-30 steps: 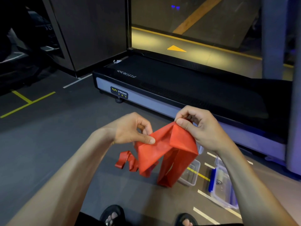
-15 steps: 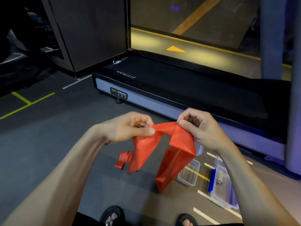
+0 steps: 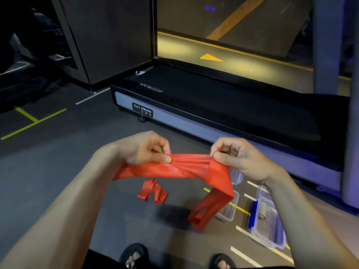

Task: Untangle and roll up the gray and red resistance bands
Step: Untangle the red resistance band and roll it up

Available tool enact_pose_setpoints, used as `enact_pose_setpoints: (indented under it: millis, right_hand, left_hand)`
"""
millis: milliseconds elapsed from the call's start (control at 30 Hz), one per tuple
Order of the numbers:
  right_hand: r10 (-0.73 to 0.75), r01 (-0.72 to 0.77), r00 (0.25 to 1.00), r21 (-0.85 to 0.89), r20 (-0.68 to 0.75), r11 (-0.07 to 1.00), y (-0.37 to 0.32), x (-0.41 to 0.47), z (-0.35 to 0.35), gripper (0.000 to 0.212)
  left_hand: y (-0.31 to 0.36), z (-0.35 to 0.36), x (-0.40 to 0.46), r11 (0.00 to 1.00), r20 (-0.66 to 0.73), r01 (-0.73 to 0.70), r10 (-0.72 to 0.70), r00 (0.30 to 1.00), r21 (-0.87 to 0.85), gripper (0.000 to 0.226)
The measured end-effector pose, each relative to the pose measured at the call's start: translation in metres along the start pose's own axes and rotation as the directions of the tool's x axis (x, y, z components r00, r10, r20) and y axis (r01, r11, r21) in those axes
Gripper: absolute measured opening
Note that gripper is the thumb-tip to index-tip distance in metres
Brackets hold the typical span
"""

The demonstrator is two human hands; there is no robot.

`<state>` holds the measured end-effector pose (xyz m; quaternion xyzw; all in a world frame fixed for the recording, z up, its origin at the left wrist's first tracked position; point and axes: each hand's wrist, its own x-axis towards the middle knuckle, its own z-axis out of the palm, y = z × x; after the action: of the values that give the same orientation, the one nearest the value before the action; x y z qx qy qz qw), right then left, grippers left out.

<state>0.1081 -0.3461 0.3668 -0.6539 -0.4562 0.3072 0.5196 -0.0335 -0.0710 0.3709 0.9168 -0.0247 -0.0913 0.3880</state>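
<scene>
Head view showed left hand (image 3: 149, 150) and right hand (image 3: 239, 158) each pinching the red band (image 3: 182, 168), stretched between them above the floor (image 3: 58, 171); unrolled, gray band unseen

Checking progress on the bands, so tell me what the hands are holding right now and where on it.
Both hands pinch the red resistance band along its upper edge: left hand at one end of the stretched span, right hand at the other, where the band folds downward.

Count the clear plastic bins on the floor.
2. A small open bin sits behind the hanging red band; a larger blue-latched bin is to its right. More may be hidden.
</scene>
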Motion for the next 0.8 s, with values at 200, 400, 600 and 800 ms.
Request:
enact_pose_setpoints:
  millis: [200,400,600,800]
  right_hand:
    - [0.069,-0.068,0.998,-0.124,0.000,0.990,0.007,0.003,0.004,0.005]
    - [0.041,-0.043,0.999,-0.112,-0.016,0.993,0.007,0.000,0.005,0.005]
    - [0.098,-0.081,0.988,-0.134,0.123,0.988,0.005,0.004,0.014,0.006]
    - [0.071,-0.073,0.997,-0.102,-0.031,0.992,0.011,0.003,0.009,0.007]
  left_hand:
    - [0.012,-0.002,-0.002,0.930,-0.017,-0.047,0.044,0.999,-0.365,0.012]
    - [0.012,-0.004,-0.012,0.877,0.121,0.015,0.049,0.991,-0.480,0.006]
    - [0.004,0.000,-0.001,0.968,-0.025,0.117,-0.114,0.993,0.224,0.017]
    - [0.011,-0.003,-0.010,0.975,0.028,0.042,-0.036,0.999,-0.219,0.023]
